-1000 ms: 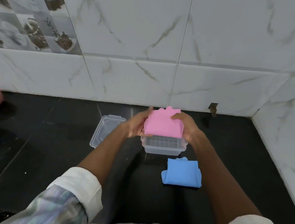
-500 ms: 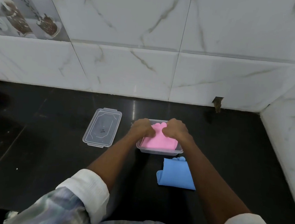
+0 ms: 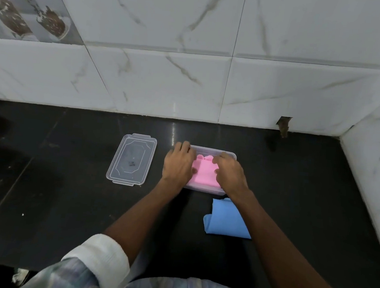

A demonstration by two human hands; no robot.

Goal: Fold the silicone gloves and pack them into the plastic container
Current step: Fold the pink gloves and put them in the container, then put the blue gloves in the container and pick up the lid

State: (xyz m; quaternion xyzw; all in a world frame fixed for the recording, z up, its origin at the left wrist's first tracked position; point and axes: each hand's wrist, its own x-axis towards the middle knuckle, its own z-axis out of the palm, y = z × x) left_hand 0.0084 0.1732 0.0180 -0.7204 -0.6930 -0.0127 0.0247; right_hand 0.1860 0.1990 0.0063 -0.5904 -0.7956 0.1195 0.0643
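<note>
While both hands press down inside the clear plastic container [image 3: 228, 153], packing of the first glove under way. Folded pink silicone glove [image 3: 205, 173] lying in the container, scalloped edge toward the wall. Left hand [image 3: 178, 163] flat over the glove's left side, fingers [image 3: 185, 147] laid close together and fairly straight, reaching the far rim. Right hand [image 3: 228, 173] likewise over the right side, fingers [image 3: 223, 157] gently bent, pushing rather than pinching. Folded blue silicone glove [image 3: 226, 219] waiting on the black bench [image 3: 67, 191], just in front of the container. Clear lid [image 3: 131, 159] off, lying to the left, apart from the container. Next, probably: release the pink glove once seated flat, reach back for the blue one, lay it on top, press it low enough for the lid to close.
</note>
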